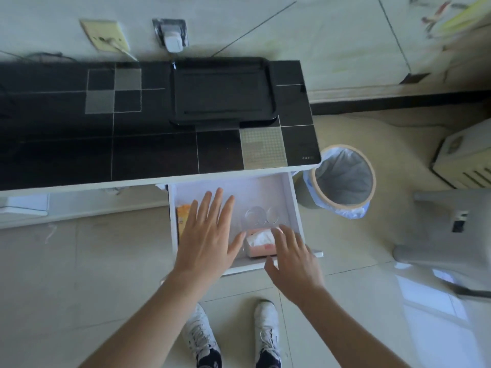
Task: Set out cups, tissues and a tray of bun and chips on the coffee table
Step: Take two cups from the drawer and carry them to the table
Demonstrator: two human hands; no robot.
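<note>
Over the open drawer (292, 197), both hands hover.
Left hand (210, 235) spread flat; right hand (292, 258), fingers relaxed, touches the tissue pack (261, 244) beside two clear cups (261, 215).

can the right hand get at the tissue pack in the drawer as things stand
Probably yes. The drawer is pulled open, the tissue pack lies uncovered near its front, and the right hand is already at its right edge. The left hand is spread beside it, not over it.

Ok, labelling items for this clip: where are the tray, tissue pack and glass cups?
tray (223, 92), head view, bare middle.
tissue pack (259, 241), head view, white tissue on top.
glass cups (255, 215), head view, left cup's rim.
</note>
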